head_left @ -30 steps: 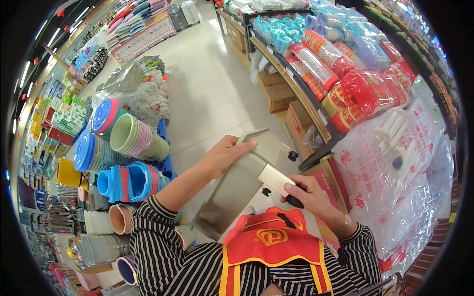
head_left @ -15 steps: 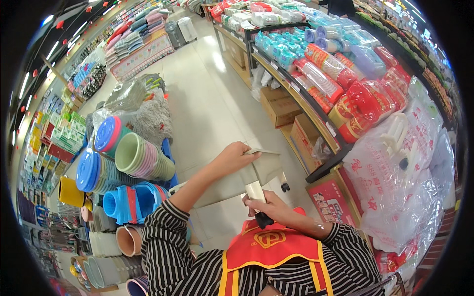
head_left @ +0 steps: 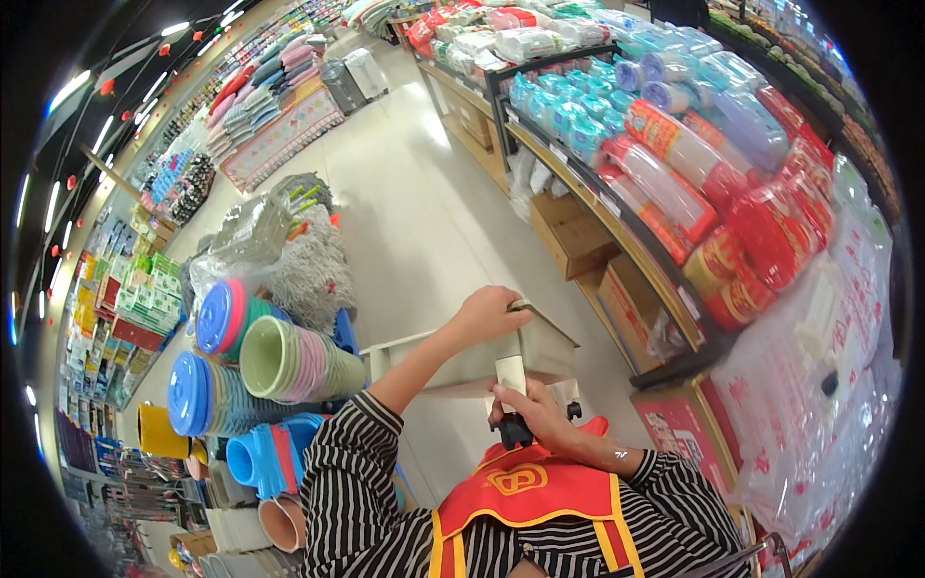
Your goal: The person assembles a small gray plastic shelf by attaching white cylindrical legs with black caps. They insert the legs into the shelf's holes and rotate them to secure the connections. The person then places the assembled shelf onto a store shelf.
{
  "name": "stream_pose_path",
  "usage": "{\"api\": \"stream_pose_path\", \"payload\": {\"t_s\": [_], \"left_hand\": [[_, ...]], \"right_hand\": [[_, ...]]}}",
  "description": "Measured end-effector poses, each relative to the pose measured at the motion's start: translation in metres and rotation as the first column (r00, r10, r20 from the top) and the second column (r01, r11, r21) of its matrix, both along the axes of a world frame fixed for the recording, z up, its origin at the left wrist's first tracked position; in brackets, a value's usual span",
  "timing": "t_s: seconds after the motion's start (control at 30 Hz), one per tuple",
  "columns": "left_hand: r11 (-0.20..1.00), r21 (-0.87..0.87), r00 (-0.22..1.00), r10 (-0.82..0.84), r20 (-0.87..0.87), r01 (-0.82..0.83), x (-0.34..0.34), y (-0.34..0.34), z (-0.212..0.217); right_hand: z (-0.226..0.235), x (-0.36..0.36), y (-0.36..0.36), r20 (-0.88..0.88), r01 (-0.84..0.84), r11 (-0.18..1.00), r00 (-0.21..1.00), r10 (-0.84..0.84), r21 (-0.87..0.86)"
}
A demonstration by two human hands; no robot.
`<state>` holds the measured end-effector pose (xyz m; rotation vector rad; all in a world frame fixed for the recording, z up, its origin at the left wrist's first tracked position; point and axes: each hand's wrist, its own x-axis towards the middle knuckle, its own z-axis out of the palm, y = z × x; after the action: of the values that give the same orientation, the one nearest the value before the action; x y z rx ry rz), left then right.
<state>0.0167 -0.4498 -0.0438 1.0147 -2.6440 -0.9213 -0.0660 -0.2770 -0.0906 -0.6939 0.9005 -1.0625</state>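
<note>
In front of my body is a cream plastic tray-like piece on wheels, tilted, with legs that end in dark casters. My left hand has its fingers closed over the upper rim. Lower down, my right hand is wrapped round one cream leg, just above its black caster. A second caster shows to the right of that hand. The far side of the piece is partly hidden behind my left forearm.
Stacked plastic buckets and grey mop heads stand at the left. A shelf edge with bagged goods runs along the right, cardboard boxes below. Tiled floor stretches ahead between them.
The wheeled tray has turned and tilted in my hands, and its second caster now sits closer to my right hand. Both hands keep their hold. The surroundings have shifted rightward in view.
</note>
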Motion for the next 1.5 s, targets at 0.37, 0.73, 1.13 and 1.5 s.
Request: {"api": "stream_pose_path", "payload": {"t_s": [0.37,0.73,1.13,1.5], "left_hand": [[0.887,0.012,0.813,0.428,-0.395,-0.462,0.065,-0.165,0.018],[0.738,0.566,0.794,0.566,-0.223,-0.367,0.224,-0.332,-0.078],[0.575,0.812,0.967,0.25,-0.058,-0.1,0.152,-0.641,-0.08],[0.457,0.881,0.992,0.075,0.102,-0.125,0.075,-0.845,-0.122]], "right_hand": [[-0.005,-0.004,-0.252,0.026,0.085,0.995,0.996,-0.086,0.045],[-0.052,0.067,-0.512,0.003,0.328,0.945,0.945,-0.328,-0.012],[-0.074,0.08,-0.75,0.041,0.563,0.826,0.825,-0.564,0.035],[-0.112,0.055,-0.933,-0.001,0.691,0.719,0.721,-0.693,0.078]]}}
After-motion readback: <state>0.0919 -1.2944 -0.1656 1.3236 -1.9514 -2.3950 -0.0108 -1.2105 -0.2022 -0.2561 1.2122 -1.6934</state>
